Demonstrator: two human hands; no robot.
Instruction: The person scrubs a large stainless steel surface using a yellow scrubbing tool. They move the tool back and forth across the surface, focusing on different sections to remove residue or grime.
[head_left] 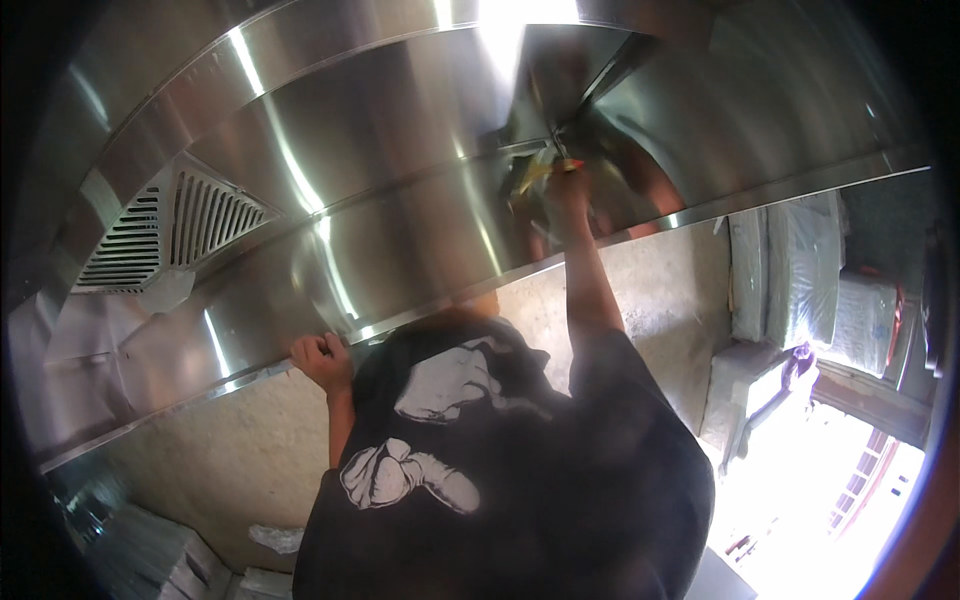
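Observation:
A large stainless steel trough-like surface [400,230] fills the upper part of the view, with bright streaks of reflected light. My left hand [322,360] is closed over its near edge, the fingers curled on the rim. Farther in on the right, my right hand [568,190] reaches over the steel with the fingers closed. From it sticks a small yellow and orange piece [537,172], perhaps a cloth, close to an inner corner where the steel panels meet. Its exact kind is too blurred to tell, and the hand hides part of it.
Two slotted metal grilles [215,215] are set in the steel at the left. Plastic-wrapped panels [805,265] stand at the right, above a very bright opening [840,490]. Wrapped boxes [150,550] lie at the lower left. A beige floor [220,450] runs along the rim.

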